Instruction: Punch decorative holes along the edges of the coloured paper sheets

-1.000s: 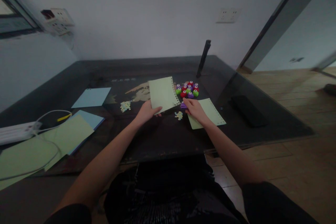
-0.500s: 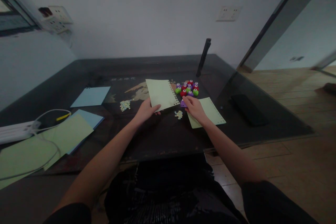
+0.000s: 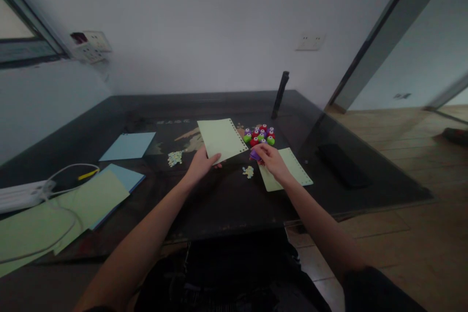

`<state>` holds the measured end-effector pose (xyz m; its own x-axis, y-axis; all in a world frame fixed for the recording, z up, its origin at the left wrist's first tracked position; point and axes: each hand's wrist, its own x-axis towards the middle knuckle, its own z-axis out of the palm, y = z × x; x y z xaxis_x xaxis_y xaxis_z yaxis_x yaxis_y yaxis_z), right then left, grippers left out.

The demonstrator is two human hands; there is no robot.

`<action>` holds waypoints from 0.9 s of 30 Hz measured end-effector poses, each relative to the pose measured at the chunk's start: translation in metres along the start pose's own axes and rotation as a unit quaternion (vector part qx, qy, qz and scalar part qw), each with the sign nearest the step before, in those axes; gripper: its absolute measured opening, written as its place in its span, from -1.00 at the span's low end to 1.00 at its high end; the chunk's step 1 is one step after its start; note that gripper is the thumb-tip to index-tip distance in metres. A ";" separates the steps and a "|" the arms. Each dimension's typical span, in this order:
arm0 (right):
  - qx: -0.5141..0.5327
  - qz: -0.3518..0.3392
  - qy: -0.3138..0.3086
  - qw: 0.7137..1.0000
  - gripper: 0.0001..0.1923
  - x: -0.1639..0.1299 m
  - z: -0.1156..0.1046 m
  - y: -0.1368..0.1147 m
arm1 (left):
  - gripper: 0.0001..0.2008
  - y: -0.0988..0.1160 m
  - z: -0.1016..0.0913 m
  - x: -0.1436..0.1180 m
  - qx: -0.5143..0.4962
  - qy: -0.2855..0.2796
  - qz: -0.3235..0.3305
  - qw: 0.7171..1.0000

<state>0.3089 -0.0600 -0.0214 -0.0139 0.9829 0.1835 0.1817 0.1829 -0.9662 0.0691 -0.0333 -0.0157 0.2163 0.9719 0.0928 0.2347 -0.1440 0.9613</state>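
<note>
My left hand (image 3: 200, 165) grips a pale green sheet of paper (image 3: 221, 140) at its lower left corner, thumb on top. A row of punched holes runs along the sheet's right edge. Close to that edge, my right hand (image 3: 271, 160) has its fingers closed around a small purple craft hole punch (image 3: 255, 155), partly hidden by them. Whether punch and paper touch, I cannot tell. Beyond the right hand stand several red, green and purple punches (image 3: 260, 134) in a cluster. Another punched green sheet (image 3: 297, 168) lies under the right wrist.
Small paper bits form one pile (image 3: 248, 171) between the hands and a larger pile (image 3: 175, 158) farther left. Blue sheets (image 3: 127, 146), green sheets (image 3: 98, 190), a cable and a white power strip (image 3: 25, 197) are at left. A black upright bar (image 3: 280, 95) and dark flat object (image 3: 342, 165) are at right.
The view has tipped up slightly, so everything sits lower in the picture. The purple punch has turned a little in my right hand beside the sheet's edge. Both grips are kept.
</note>
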 end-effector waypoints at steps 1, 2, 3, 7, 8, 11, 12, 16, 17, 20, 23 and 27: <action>0.001 -0.001 0.008 1.000 -0.65 0.001 -0.004 -0.001 | -0.75 0.001 -0.001 0.000 -0.002 0.006 -0.001 1.000; -0.001 -0.006 0.020 1.000 -0.65 0.003 -0.008 -0.002 | -0.75 0.002 -0.002 0.000 -0.006 0.011 -0.003 1.000; -0.006 -0.013 0.034 0.999 -0.66 0.006 -0.014 -0.003 | -0.75 0.002 -0.002 0.000 -0.013 0.016 -0.003 1.000; -0.048 -0.027 0.073 0.996 -0.68 0.027 -0.030 -0.001 | -0.71 0.004 -0.002 0.000 -0.036 0.021 0.002 0.999; -0.074 -0.025 0.067 0.995 -0.70 0.034 -0.031 0.000 | -0.70 0.003 -0.002 0.000 -0.039 0.019 0.002 0.999; -0.208 -0.023 0.023 0.978 -0.78 0.054 -0.023 0.006 | -0.70 0.002 -0.002 0.000 -0.045 0.015 -0.003 0.999; -0.261 -0.031 0.006 0.965 -0.79 0.060 -0.019 0.008 | -0.70 0.002 -0.002 0.000 -0.045 0.016 -0.004 0.999; -0.423 -0.073 -0.030 0.903 -0.76 0.072 -0.003 0.017 | -0.71 0.002 -0.002 0.000 -0.042 0.022 -0.005 0.999; -0.446 -0.076 -0.037 0.891 -0.76 0.073 -0.001 0.018 | -0.71 0.002 -0.002 0.000 -0.044 0.023 -0.003 0.999; -0.491 -0.075 -0.053 0.866 -0.76 0.074 0.001 0.020 | -0.72 0.002 -0.002 0.000 -0.049 0.017 0.002 0.999; -0.514 -0.073 -0.057 0.853 -0.73 0.075 0.000 0.020 | -0.73 0.003 -0.001 0.000 -0.048 0.011 0.002 0.999; -0.513 -0.084 -0.058 0.852 -0.74 0.079 -0.001 0.021 | -0.72 0.004 -0.001 -0.001 -0.044 0.010 0.004 0.999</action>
<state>0.3127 0.0214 -0.0266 -0.2100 0.9510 0.2271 0.9310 0.2655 -0.2507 0.0690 -0.0344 -0.0120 0.1992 0.9743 0.1049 0.1490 -0.1359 0.9795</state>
